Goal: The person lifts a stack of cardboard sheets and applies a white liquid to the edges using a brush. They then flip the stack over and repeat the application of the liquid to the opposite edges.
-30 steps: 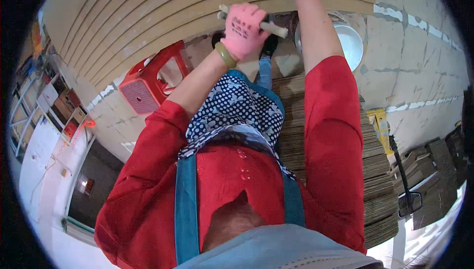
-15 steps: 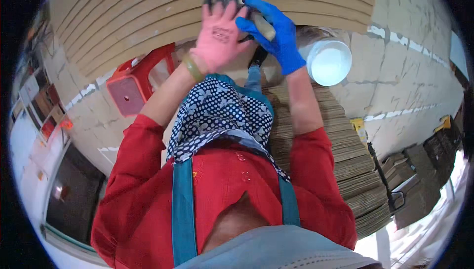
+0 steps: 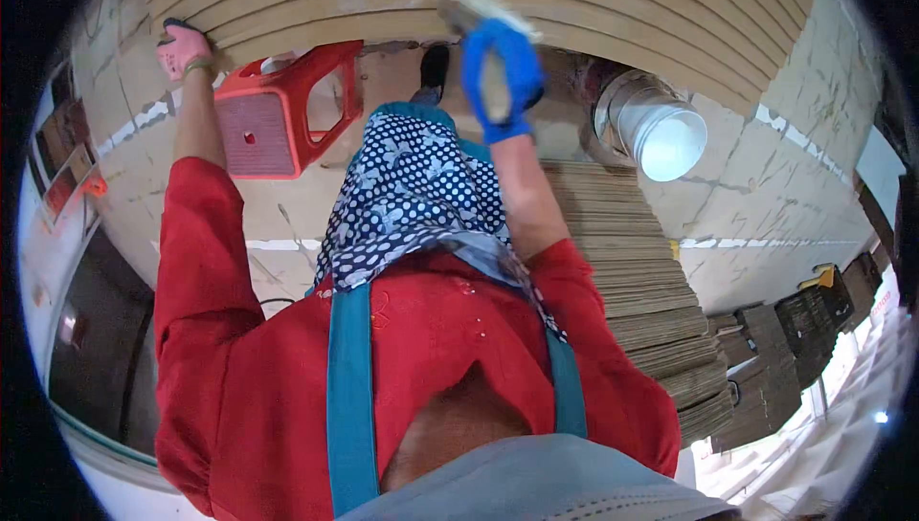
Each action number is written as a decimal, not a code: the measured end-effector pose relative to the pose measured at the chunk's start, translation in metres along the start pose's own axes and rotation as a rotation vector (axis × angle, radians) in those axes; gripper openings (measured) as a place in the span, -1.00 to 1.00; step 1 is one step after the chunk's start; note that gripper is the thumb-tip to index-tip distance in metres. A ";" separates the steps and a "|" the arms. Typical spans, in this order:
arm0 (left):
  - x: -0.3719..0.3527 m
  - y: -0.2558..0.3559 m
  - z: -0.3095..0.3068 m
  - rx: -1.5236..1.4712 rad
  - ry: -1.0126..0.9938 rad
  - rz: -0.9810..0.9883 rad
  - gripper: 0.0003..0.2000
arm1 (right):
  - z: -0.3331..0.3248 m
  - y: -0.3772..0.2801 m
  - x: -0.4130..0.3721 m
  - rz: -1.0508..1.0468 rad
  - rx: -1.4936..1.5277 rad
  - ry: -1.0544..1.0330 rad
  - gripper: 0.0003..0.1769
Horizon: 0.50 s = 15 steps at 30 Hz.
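A concrete floor [image 3: 766, 186] of cracked slabs with white painted lines fills the background, seen from above over a red-sleeved chest and a blue-and-white spotted scarf [image 3: 412, 196]. Across the top runs a bundle of cardboard sheets [image 3: 613, 4], its layered edges facing the camera in long curved bands (the lens bends them).

The right hand [image 3: 503, 76], in a blue glove, is raised to the lower edge of that bundle near its middle. Its fingers are wrapped tight around the handle of a brush [image 3: 474, 6], whose pale bristle end pokes out above the glove and lies against the cardboard edges.

The left hand [image 3: 182, 47], in a pink glove with dark tips, is stretched far out to the bundle's left end. Its fingers curl onto the lowest sheets there, though the tips are partly hidden by the cardboard, so how far they close cannot be told. The two hands are well apart.

Below the bundle, between the arms, a red plastic stool [image 3: 282, 110] lies tipped on its side on the floor. A white bucket [image 3: 661, 133] stands to the right of the brush hand, just under the bundle. Beside the right arm rises a tall stack of flat cardboard [image 3: 641, 272], with darker piles [image 3: 804, 320] farther right.
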<state>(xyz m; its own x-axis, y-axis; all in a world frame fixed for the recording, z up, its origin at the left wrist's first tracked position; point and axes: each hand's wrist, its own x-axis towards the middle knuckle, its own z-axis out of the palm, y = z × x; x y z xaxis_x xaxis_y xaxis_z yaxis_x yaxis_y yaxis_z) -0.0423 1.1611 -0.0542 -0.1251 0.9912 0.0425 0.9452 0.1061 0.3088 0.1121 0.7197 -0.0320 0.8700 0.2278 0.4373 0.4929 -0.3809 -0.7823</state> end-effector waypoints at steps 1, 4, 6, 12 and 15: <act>0.001 0.000 0.005 0.058 0.071 -0.006 -0.36 | 0.012 -0.017 -0.005 -0.053 0.062 0.012 -0.95; -0.001 -0.001 0.012 0.078 0.172 -0.018 -0.40 | -0.003 -0.039 0.023 0.096 0.087 -0.240 -0.94; -0.006 0.000 0.016 0.003 0.234 -0.015 -0.42 | -0.020 -0.025 0.057 0.193 0.013 -0.320 -0.86; -0.009 0.002 0.022 0.021 0.310 0.019 -0.43 | 0.035 0.010 0.054 0.109 0.208 -0.032 -0.84; -0.012 -0.005 0.026 0.035 0.297 0.009 -0.42 | 0.071 -0.017 -0.042 0.042 0.146 -0.285 -0.92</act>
<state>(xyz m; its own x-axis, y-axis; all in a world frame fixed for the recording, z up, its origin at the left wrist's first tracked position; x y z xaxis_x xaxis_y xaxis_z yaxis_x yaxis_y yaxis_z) -0.0372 1.1512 -0.0810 -0.1946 0.9262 0.3228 0.9558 0.1051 0.2746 0.0664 0.7804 -0.0690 0.8411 0.4641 0.2778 0.4319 -0.2670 -0.8615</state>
